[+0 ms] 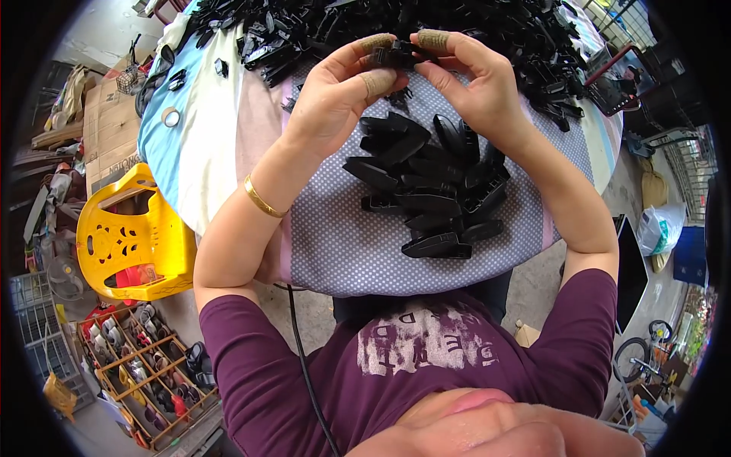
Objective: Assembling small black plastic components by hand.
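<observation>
Two bare hands meet above a round table [228, 137] draped in dotted lilac cloth. Heaped across its far side lies a big pile of black plastic parts [426, 23]; a smaller stack of finished black clips [430, 190] sits nearer the person, just below the hands. The left hand [335, 91] and right hand [472, 84], fingertips taped, pinch one small black clip piece [397, 55] between them. A gold bangle [260, 199] circles the left wrist.
</observation>
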Motion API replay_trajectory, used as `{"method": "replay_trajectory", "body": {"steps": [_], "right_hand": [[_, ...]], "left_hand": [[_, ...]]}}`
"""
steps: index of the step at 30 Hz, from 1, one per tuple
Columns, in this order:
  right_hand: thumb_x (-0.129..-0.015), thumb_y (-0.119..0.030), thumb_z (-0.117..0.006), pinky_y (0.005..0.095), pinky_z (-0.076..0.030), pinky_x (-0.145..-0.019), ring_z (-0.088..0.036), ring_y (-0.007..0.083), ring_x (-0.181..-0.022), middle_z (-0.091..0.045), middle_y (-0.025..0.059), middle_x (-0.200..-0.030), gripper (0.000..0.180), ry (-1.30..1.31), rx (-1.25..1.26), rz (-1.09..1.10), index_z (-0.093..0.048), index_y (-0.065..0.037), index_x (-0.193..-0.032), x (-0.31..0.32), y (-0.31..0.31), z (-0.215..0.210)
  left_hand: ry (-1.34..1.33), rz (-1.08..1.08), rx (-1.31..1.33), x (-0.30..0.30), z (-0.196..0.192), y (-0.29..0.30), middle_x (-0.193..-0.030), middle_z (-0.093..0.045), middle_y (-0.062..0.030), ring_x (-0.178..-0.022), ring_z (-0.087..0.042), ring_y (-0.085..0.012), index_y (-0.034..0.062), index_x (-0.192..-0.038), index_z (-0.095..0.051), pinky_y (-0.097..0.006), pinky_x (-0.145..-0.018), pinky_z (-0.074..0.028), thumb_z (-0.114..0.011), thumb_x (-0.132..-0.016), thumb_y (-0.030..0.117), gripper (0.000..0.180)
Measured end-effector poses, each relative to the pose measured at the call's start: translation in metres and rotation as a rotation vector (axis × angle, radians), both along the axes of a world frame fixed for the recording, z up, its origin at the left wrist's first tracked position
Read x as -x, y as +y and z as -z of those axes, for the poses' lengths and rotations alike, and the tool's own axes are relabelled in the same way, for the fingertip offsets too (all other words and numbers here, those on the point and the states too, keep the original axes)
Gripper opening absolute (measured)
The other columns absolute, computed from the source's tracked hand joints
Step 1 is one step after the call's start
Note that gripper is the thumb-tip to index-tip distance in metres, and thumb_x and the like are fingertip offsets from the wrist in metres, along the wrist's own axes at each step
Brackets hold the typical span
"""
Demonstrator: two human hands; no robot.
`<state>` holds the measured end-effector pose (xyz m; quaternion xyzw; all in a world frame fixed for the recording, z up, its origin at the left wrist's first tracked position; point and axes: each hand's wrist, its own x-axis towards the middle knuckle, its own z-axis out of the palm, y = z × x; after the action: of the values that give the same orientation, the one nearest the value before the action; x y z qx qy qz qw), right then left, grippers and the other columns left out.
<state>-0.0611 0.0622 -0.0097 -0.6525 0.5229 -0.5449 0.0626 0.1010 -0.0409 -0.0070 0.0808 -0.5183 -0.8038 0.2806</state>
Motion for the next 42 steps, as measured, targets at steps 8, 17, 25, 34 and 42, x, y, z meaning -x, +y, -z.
{"method": "replay_trajectory", "body": {"steps": [8,17,25,34,42], "right_hand": [[-0.078,-0.001,-0.065,0.0256,-0.049,-0.080,-0.061,0.0147,-0.091,-0.063,0.0084,-0.101,0.030,-0.024,0.002,-0.029,-0.061,0.000,-0.108,-0.007,0.004,-0.004],[-0.072,-0.008,-0.071,0.0264,-0.051,-0.066,-0.062,0.0204,-0.075,-0.062,0.0105,-0.090,0.024,0.264,0.176,0.119,-0.064,-0.001,-0.094,-0.013,0.001,-0.001],[-0.078,-0.018,-0.070,0.0230,-0.048,-0.064,-0.059,0.0093,-0.071,-0.064,0.0080,-0.082,0.029,0.147,-0.312,-0.023,-0.062,0.001,-0.098,-0.009,0.006,-0.003],[-0.077,-0.019,-0.069,0.0239,-0.049,-0.066,-0.059,0.0119,-0.071,-0.065,0.0077,-0.083,0.035,0.222,-0.489,-0.142,-0.061,-0.001,-0.106,0.001,0.006,-0.020],[-0.079,-0.010,-0.061,0.0275,-0.050,-0.075,-0.062,0.0186,-0.082,-0.064,0.0082,-0.093,0.021,0.647,-0.428,0.443,-0.063,-0.004,-0.099,0.106,0.033,-0.043]], "left_hand": [[-0.190,-0.198,0.403,-0.003,0.002,0.003,-0.097,-0.064,-0.0084,-0.084,-0.061,-0.0137,-0.0013,-0.111,-0.058,-0.025,-0.081,-0.050,-0.063,-0.081,0.003,0.031],[-0.086,-0.276,0.315,0.002,0.002,0.016,-0.099,-0.064,-0.0086,-0.087,-0.059,-0.0100,-0.0031,-0.113,-0.058,-0.021,-0.080,-0.048,-0.065,-0.080,0.005,0.034],[-0.062,-0.191,0.539,-0.005,-0.008,0.008,-0.095,-0.066,-0.0074,-0.088,-0.060,-0.0107,-0.0003,-0.106,-0.062,-0.021,-0.082,-0.048,-0.060,-0.083,0.002,0.024],[-0.097,-0.127,0.484,-0.008,-0.010,0.005,-0.095,-0.065,-0.0100,-0.087,-0.062,-0.0133,-0.0024,-0.109,-0.060,-0.023,-0.080,-0.050,-0.062,-0.082,0.005,0.028],[-0.205,0.102,1.248,-0.010,-0.032,0.034,-0.084,-0.065,-0.0070,-0.081,-0.058,-0.0225,0.0076,-0.098,-0.066,-0.032,-0.070,-0.048,-0.077,-0.064,0.025,0.039]]}}
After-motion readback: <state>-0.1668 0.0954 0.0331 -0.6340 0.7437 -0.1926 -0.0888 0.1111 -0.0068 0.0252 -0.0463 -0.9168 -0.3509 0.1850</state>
